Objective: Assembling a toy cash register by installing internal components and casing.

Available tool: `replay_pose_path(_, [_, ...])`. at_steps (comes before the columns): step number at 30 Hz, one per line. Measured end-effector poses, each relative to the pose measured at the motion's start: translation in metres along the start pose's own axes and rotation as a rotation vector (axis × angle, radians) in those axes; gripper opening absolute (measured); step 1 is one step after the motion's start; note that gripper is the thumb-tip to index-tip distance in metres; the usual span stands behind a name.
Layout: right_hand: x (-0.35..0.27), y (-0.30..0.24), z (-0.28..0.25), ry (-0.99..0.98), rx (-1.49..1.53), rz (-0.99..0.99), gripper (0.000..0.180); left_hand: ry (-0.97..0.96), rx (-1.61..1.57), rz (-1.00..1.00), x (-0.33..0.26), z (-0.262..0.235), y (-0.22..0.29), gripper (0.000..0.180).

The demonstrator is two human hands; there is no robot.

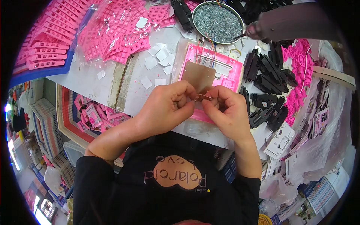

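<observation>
A small brown board is pinched between the fingertips of both my hands. My left hand is closed on its left end and my right hand on its right end. Just beyond them lies a larger brown circuit board, plain side up. It rests over an open pink plastic housing on the table. Thin red and blue wires run from the housing toward the far side. My fingers cover part of the small board, so its details are hidden.
A round tray of screws stands at the back, with a dark electric screwdriver hanging beside it. Black plastic parts and bright pink pieces crowd the right. Bagged pink parts and a blue bin fill the back left.
</observation>
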State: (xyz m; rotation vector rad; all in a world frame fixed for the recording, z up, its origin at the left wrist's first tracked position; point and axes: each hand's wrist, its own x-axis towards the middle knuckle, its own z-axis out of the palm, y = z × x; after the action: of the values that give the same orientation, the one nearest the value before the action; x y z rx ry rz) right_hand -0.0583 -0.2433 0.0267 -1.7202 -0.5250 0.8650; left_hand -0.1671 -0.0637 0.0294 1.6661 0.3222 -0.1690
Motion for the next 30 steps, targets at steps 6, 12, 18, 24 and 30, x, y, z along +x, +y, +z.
replay_pose_path(6, [0.005,0.003,0.012,0.271,-0.594,-0.698,0.027,-0.013,-0.246,-0.066,-0.001,0.002,-0.002,0.004])
replay_pose_path(12, [-0.005,0.005,0.013,0.177,-0.345,-0.551,0.022,0.061,-0.106,-0.009,-0.004,0.011,-0.004,0.005])
replay_pose_path(18, [-0.007,0.013,0.011,0.186,-0.414,-0.655,0.020,-0.028,0.108,0.025,-0.005,0.000,0.003,0.006])
replay_pose_path(24, [-0.009,0.017,0.016,0.185,-0.551,-0.823,0.024,-0.097,0.157,-0.003,0.012,-0.019,0.004,0.009])
replay_pose_path(30, [-0.008,0.018,0.019,0.175,-0.630,-0.861,0.024,-0.316,-0.200,-0.334,0.031,-0.035,0.016,0.015])
